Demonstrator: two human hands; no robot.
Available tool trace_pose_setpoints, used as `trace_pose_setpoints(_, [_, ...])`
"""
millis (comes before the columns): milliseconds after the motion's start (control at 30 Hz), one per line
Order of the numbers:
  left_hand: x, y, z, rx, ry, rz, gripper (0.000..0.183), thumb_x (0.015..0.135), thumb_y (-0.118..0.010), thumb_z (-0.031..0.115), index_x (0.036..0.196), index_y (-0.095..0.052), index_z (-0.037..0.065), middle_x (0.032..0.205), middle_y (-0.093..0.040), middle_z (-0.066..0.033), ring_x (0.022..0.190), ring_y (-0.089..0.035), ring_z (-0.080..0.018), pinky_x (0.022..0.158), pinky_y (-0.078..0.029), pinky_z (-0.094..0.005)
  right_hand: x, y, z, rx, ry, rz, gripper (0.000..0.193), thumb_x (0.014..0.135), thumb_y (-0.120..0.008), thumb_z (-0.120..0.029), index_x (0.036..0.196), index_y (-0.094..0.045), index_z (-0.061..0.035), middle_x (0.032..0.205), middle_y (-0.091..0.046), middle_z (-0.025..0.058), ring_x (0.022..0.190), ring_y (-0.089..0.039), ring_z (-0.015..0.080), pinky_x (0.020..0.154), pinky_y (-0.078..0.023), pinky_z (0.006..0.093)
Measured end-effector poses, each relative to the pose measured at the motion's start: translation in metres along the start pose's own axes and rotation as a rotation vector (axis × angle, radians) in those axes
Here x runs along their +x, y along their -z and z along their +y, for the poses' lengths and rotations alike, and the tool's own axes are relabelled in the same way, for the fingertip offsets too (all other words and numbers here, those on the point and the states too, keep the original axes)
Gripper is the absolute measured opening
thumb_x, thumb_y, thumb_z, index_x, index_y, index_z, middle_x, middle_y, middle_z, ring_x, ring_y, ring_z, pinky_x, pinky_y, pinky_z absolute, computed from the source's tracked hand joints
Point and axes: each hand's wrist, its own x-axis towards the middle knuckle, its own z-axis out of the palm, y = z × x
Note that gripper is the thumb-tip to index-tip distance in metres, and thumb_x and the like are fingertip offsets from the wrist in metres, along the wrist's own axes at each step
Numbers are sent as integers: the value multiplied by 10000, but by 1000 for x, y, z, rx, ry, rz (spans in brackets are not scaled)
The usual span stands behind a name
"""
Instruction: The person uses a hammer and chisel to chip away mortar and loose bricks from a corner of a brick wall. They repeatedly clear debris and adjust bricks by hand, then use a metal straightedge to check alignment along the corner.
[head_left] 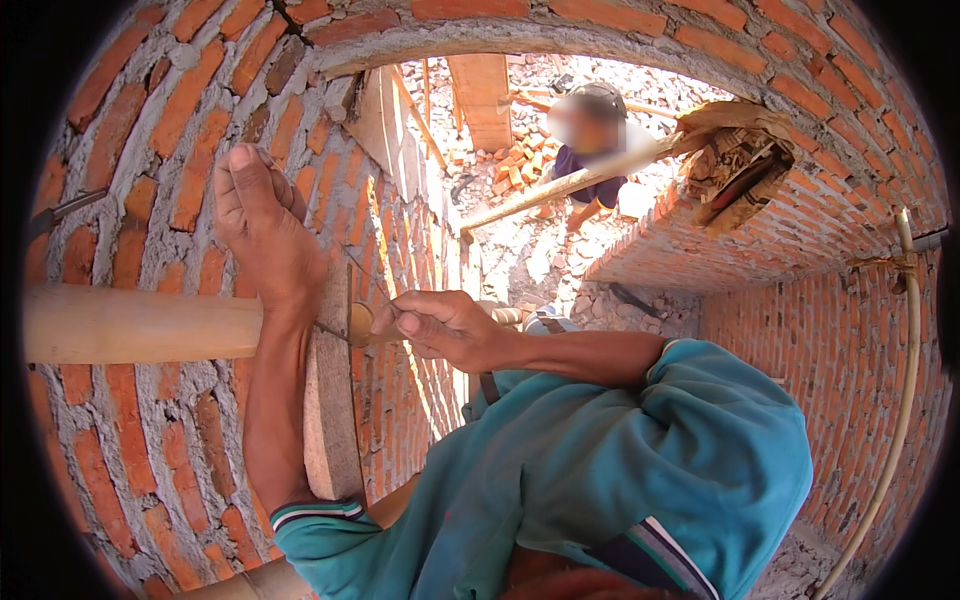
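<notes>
My left hand (262, 215) is raised in front of the brick wall, its fingers curled closed; what they hold, if anything, is hidden. My right hand (440, 328) pinches at a thin dark wire (333, 332) beside an upright wooden board (332, 430). The wire crosses the board where a thick bamboo pole (140, 325) meets it. My left forearm passes in front of the pole and covers part of that joint. The pole's cut end shows on the right side of the board, near my right fingertips.
Brick walls (770, 370) close in on both sides. Below, a person in a cap (600, 105) stands among rubble and loose bricks (525, 165). A slanting pole (570, 185) runs to torn brown paper (740, 150). A thin bent pole (905, 370) stands at right.
</notes>
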Motion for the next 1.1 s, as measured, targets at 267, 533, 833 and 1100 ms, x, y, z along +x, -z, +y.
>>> trace_pose_setpoints(267, [-2, -11, 2, 34, 350, -154, 270, 1097, -480, 309, 926, -523, 106, 693, -395, 74, 602, -323, -24, 532, -291, -210, 13, 30, -8, -403, 42, 401, 412, 1082, -533, -309, 1338, -593, 8, 787, -567, 8, 697, -530, 72, 635, -437, 252])
trace_pose_setpoints(533, [-2, -9, 8, 233, 454, -383, 286, 1083, -505, 307, 927, -566, 75, 694, -430, 72, 581, -313, -23, 515, -292, -209, 17, 72, -29, -569, 316, 665, 238, 1037, -619, -141, 1197, -698, 17, 898, -670, 10, 728, -481, 27, 632, -401, 211])
trace_pose_setpoints(833, [2, 6, -1, -434, 637, -511, 300, 1068, -555, 292, 929, -619, 34, 668, -449, 53, 516, -310, -13, 433, -223, -182, 21, 41, -14, 161, -218, 322, 307, 1061, -584, -294, 1220, -642, -38, 655, -393, -89, 550, -340, 13, 485, -244, 196])
trace_pose_setpoints(1100, [6, -2, -4, -480, 554, -343, 252, 1049, -591, 249, 1080, -630, 3, 844, -583, -1, 692, -481, -66, 599, -398, -212, 33, 32, -11, 367, -218, 359, 362, 1054, -592, -338, 1244, -633, -32, 662, -395, -100, 497, -297, 7, 444, -225, 203])
